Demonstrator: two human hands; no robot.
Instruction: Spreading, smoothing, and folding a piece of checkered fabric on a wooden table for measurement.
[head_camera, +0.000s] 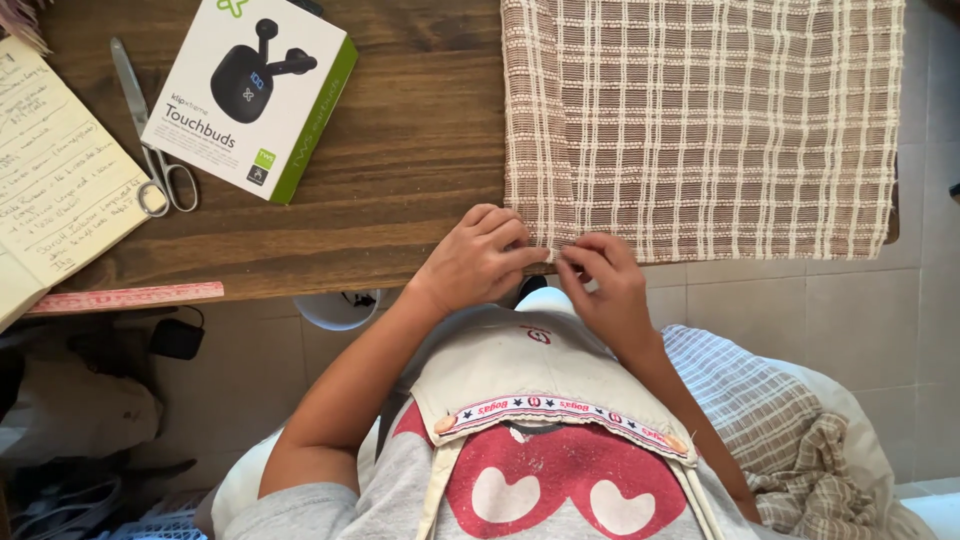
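A brown and cream checked woven cloth (700, 120) lies spread on the right half of a dark wooden table (410, 150), its near edge at the table's front. My left hand (475, 262) and my right hand (600, 285) meet at that near edge, close to the cloth's left corner. Both pinch the hem between fingertips, almost touching each other. I cannot tell whether a needle or pin is between the fingers.
A pair of scissors (150, 150) lies at the left beside a white and green earbuds box (250, 95) and an open handwritten notebook (55, 170). A pink measuring ruler (125, 297) lies along the front edge. More checked fabric (790, 440) is piled on my right.
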